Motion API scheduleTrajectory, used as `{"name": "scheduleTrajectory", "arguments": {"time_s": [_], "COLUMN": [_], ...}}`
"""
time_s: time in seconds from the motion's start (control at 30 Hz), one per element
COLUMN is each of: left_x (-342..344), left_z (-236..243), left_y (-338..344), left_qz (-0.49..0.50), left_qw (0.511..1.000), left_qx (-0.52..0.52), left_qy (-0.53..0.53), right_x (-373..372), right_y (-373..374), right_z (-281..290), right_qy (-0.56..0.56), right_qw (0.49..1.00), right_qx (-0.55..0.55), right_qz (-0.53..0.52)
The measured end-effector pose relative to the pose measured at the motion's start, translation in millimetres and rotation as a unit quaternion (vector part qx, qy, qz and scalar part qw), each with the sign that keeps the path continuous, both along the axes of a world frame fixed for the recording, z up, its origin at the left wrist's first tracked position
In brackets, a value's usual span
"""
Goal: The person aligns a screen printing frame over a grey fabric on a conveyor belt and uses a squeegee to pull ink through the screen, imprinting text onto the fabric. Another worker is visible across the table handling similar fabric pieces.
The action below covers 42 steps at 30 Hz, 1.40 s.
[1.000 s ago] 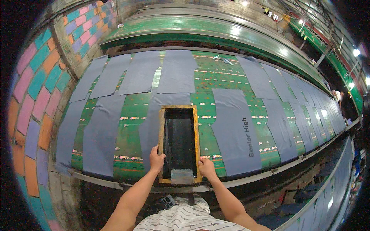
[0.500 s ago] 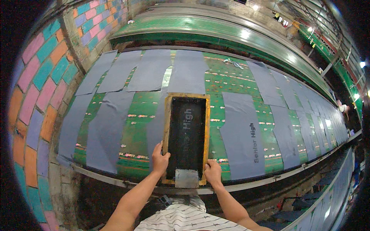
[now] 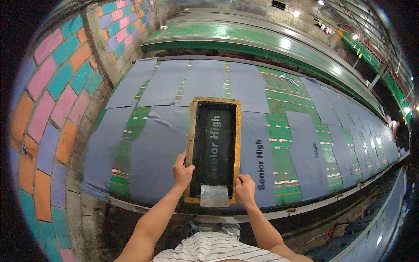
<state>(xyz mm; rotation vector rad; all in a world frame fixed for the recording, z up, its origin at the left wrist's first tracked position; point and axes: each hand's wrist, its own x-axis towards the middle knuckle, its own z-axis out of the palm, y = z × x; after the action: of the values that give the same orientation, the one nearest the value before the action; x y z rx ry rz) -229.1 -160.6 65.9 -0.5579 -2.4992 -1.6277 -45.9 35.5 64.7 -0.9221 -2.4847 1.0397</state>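
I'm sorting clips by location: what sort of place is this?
Probably a fabric-printing workshop: the person holds a framed screen with lettering in its dark panel, blue-grey fabric pieces lie in rows on a long green table, and similar lettering marks one piece beside the frame.

The left hand grips a yellow-edged rectangular wooden frame at eight o'clock, the right hand at five; blue-grey fabric pieces cover much of the green table.
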Motion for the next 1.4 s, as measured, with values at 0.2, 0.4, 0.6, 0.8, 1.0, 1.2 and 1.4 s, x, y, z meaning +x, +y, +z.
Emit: {"name": "scheduleTrajectory", "arguments": {"time_s": [0.2, 0.4, 0.6, 0.8, 1.0, 1.2, 1.4], "left_x": [-56.3, -87.7, -101.3, -95.1, -96.3, -93.4, -92.7], "left_z": [15.2, -0.1, -40.2, -47.8, -71.7, -64.1, -55.1], "left_y": [-109.0, -170.9, -188.9, -195.8, -202.2, -199.1, -200.2], "left_qz": [-0.011, -0.021, -0.009, -0.011, -0.001, -0.01, -0.018], "left_qw": [0.999, 0.999, 1.0, 0.999, 0.998, 0.998, 0.994], "left_qx": [-0.02, -0.019, -0.009, -0.024, -0.061, -0.041, -0.068], "left_qy": [-0.028, -0.018, 0.001, -0.047, -0.021, -0.049, -0.082], "right_x": [-58.9, -86.9, -96.6, -94.2, -92.5, -91.2, -93.5], "right_y": [-111.3, -177.9, -199.7, -202.7, -202.7, -202.5, -201.7], "right_z": [0.5, -19.9, -35.2, -50.8, -58.0, -47.5, -46.7], "right_qy": [-0.031, -0.03, -0.022, -0.068, -0.073, -0.082, -0.121], "right_qw": [0.999, 0.999, 0.999, 0.997, 0.997, 0.997, 0.992], "right_qx": [-0.007, 0.021, 0.032, 0.026, 0.014, -0.013, -0.022], "right_qz": [-0.002, -0.016, -0.031, -0.019, -0.004, 0.001, 0.005]}}
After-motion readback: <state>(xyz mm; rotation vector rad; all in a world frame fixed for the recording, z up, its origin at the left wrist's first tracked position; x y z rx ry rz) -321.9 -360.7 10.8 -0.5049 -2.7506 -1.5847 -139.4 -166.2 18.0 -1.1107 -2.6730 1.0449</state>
